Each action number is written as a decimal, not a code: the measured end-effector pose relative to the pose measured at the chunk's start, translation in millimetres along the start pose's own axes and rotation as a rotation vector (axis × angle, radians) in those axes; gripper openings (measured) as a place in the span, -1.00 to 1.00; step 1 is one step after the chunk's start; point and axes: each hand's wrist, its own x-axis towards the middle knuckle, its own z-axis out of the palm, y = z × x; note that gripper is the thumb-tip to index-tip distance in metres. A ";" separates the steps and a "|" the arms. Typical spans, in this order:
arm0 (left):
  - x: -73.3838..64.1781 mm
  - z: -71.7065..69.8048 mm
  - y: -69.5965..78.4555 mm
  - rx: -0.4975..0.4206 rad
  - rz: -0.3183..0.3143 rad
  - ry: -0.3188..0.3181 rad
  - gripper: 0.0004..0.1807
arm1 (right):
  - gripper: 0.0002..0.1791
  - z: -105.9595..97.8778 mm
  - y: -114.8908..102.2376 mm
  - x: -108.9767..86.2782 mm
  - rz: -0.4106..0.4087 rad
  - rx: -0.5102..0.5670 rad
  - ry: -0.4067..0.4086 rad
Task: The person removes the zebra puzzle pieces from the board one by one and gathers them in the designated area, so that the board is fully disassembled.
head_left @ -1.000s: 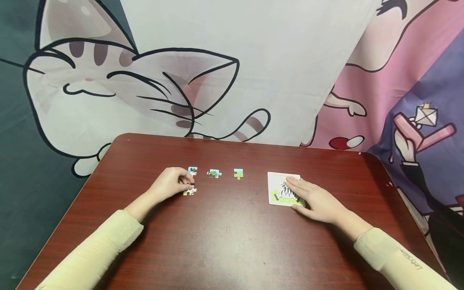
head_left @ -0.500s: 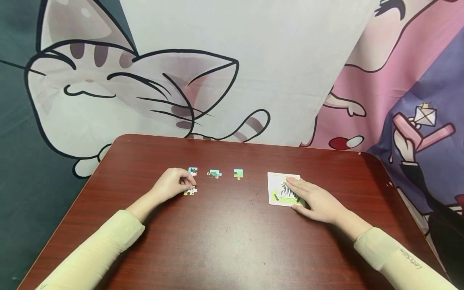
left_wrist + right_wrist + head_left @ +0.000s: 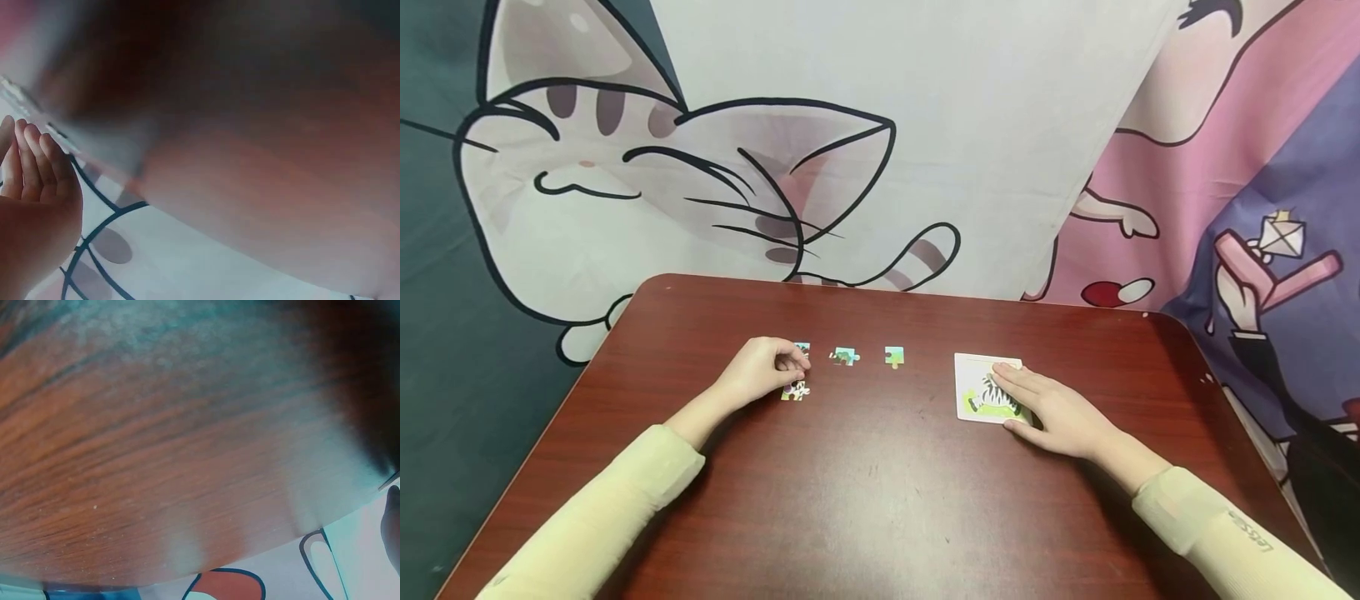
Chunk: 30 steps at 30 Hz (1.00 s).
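My left hand (image 3: 751, 372) hovers at the left pair of jigsaw puzzle pieces, its fingers loosely bent and apart from the thumb. Just below the thumb tip lies a zebra-patterned puzzle piece (image 3: 795, 391). A blue-topped puzzle piece (image 3: 803, 348) shows only partly behind the fingers. Further right are a green-and-blue puzzle piece (image 3: 846, 357) and another green-and-blue puzzle piece (image 3: 894, 357). My right hand (image 3: 1060, 414) rests flat, fingers straight, on the right part of a square zebra card (image 3: 973, 383). In the left wrist view, fingers (image 3: 47, 162) appear fairly straight.
The reddish-brown table (image 3: 865, 500) has rounded far corners. Behind it hangs a cartoon cloth (image 3: 985, 150) with a cat on it. A dark shape (image 3: 1326, 492) stands beyond the table's right side.
My left hand has lifted slightly away from the lower zebra piece, and its fingers now cover more of the upper piece. The right hand has stayed on the card.
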 end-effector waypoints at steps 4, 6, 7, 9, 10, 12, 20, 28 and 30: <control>9.3 3.6 13.6 -0.015 0.012 -0.005 -0.93 | -0.18 -0.8 0.6 0.1 0.001 0.005 0.004; 15.1 7.8 21.3 -0.025 0.024 -0.014 -0.94 | -0.18 -0.6 0.9 -0.1 -0.001 0.003 0.007; 18.2 10.8 24.7 -0.030 0.032 -0.018 -0.94 | -0.18 -0.5 1.0 -0.2 -0.002 0.001 0.007; 24.9 17.1 33.0 -0.041 0.047 -0.027 -0.94 | -0.18 -0.3 0.9 -0.5 -0.002 0.001 0.008; 28.6 20.8 36.9 -0.048 0.054 -0.032 -0.94 | -0.18 -0.1 0.8 -0.7 -0.002 0.001 0.009; 36.4 29.0 44.7 -0.056 0.067 -0.043 -0.92 | -0.18 0.2 0.4 -0.9 -0.003 0.004 0.013; 66.3 59.4 80.6 -0.060 0.151 -0.102 -0.93 | -0.17 0.6 -0.7 -0.8 0.013 0.028 0.017; 87.9 82.0 103.1 -0.021 0.206 -0.157 -0.91 | -0.16 -1.3 -0.3 0.6 0.023 0.040 0.005; 92.4 86.3 107.4 -0.020 0.208 -0.160 -0.91 | -0.16 -1.9 -0.1 0.0 0.028 0.040 -0.001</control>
